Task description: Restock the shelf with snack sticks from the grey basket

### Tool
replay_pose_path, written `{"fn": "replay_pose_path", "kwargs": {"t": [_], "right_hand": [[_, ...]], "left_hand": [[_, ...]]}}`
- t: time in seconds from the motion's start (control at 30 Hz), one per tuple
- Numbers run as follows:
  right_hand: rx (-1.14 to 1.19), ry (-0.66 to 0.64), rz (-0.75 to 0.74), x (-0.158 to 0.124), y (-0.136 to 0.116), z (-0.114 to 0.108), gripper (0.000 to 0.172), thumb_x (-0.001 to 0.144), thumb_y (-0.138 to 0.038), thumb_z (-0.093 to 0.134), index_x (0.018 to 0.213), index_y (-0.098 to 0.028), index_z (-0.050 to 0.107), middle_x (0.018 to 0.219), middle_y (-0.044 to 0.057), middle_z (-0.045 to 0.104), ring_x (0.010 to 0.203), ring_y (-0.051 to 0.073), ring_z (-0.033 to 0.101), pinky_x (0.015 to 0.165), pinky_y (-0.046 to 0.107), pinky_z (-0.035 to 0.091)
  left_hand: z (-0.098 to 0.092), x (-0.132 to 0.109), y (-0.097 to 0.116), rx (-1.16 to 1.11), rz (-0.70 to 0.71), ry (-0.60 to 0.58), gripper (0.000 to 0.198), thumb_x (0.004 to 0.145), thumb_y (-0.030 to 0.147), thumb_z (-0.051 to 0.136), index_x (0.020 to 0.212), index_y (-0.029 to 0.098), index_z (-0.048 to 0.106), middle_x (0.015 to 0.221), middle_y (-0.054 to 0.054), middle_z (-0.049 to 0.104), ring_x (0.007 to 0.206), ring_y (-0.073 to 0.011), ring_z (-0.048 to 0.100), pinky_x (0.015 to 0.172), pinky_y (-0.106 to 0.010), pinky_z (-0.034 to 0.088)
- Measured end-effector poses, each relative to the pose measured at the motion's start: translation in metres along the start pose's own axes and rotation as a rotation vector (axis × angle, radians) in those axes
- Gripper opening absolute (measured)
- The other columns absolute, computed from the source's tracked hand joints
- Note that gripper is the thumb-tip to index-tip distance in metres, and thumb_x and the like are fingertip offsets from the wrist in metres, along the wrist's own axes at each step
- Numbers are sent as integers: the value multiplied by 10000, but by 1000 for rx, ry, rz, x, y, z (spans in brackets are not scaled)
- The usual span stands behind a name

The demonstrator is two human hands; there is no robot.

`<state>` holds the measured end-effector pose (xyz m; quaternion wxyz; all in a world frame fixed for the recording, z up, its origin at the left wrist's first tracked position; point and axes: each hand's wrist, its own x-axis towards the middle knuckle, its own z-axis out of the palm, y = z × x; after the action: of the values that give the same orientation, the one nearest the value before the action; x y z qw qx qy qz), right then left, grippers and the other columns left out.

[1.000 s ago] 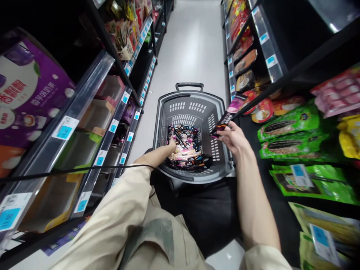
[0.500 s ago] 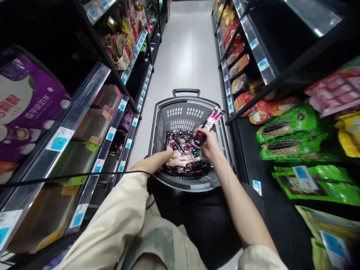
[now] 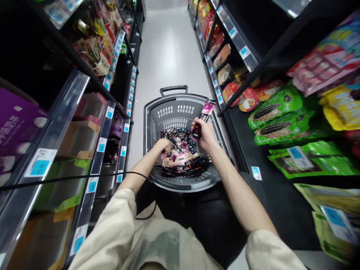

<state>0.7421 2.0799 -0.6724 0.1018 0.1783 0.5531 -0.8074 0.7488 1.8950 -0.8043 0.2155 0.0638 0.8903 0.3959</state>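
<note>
Between my arms stands a grey plastic shopping basket, holding a heap of small stick packets in black, purple, pink and beige. My right hand is closed around purple-and-black stick packets, held slanting up over the basket's right side; how many I cannot tell. Down in the left part of the basket, my left hand touches the heap with curled fingers. Its fingertips are hidden, so whatever they pinch does not show.
Shelves with price tags line the left, with open cartons and a purple box. Green snack bags and bowl-shaped packs fill the right shelf. A black cable crosses my left forearm. The pale aisle floor stretches ahead.
The view has shifted, so basket and shelves sit further left. My left hand now shows more of its curled back over the heap. The packets in my right hand look closer together and more upright.
</note>
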Motion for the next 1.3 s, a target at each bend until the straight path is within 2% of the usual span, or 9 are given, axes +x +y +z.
{"fn": "replay_pose_path", "kwargs": {"t": [0.1, 0.17, 0.4, 0.53, 0.73, 0.9, 1.0, 1.1, 1.3], "right_hand": [[1, 66, -14, 4, 0, -2, 210, 844, -283, 702, 921, -171, 543, 748, -34, 628, 515, 69, 537, 494, 187, 458], [5, 100, -23, 5, 0, -4, 253, 891, -351, 703, 951, -186, 520, 750, -45, 622, 507, 70, 539, 481, 187, 454], [-24, 72, -49, 3, 3, -3, 485, 854, -591, 794, 962, -181, 559, 810, -13, 660, 624, 103, 634, 540, 209, 529], [-63, 34, -148, 2, 7, -4, 472, 735, -463, 889, 974, -172, 605, 856, -17, 688, 587, 82, 604, 514, 197, 507], [-101, 196, -220, 10, 6, -9, 442, 661, -289, 908, 926, -169, 575, 776, -46, 645, 531, 70, 568, 470, 187, 472], [-99, 285, -158, 14, 3, -12, 349, 761, -178, 770, 970, -194, 491, 794, -57, 636, 542, 62, 575, 466, 172, 472], [-198, 180, -86, 13, 5, -12, 326, 740, -131, 768, 967, -175, 538, 801, -33, 663, 523, 63, 568, 442, 170, 451], [-358, -29, -8, 9, 15, -10, 375, 626, -109, 872, 919, -131, 638, 771, 10, 687, 510, 93, 569, 426, 197, 438], [-583, -172, -84, 7, 42, -10, 548, 524, -126, 939, 1037, -119, 747, 876, 12, 723, 705, 102, 623, 654, 195, 515]], "left_hand": [[-26, 9, 5, -34, -2, -25, 258, 783, 279, 875, 783, 167, 642, 756, -5, 649, 764, -153, 624, 806, -310, 554], [-35, 10, 14, -111, 36, 53, 278, 711, 201, 866, 788, 189, 600, 752, -3, 644, 796, -176, 630, 830, -310, 537], [-26, 2, 49, -529, 136, 186, 302, 1028, 405, 546, 1232, 197, 467, 1131, -95, 733, 812, -176, 738, 747, -330, 607], [-25, -3, 55, -681, 251, 198, 405, 912, 445, 758, 1177, 170, 622, 1174, -102, 744, 875, -185, 729, 787, -323, 616], [-31, -9, 59, -658, 300, 110, 428, 774, 278, 874, 1167, 151, 761, 1131, -91, 775, 867, -183, 722, 871, -371, 607], [-40, -4, 52, -846, 145, 414, 605, 656, 284, 974, 1198, 176, 727, 1050, -68, 788, 845, -166, 737, 880, -353, 609], [-47, 1, 47, -1069, -11, 630, 640, 709, 274, 959, 1265, 206, 649, 1151, -74, 776, 834, -131, 724, 814, -299, 607], [-52, 4, 44, -1255, -80, 717, 507, 835, 234, 877, 1266, 210, 611, 1184, -67, 767, 895, -94, 724, 865, -248, 595], [-45, 2, 48, -1108, -53, 485, 508, 729, 364, 970, 1107, 157, 701, 1057, -82, 804, 722, -103, 694, 621, -216, 546]]}}
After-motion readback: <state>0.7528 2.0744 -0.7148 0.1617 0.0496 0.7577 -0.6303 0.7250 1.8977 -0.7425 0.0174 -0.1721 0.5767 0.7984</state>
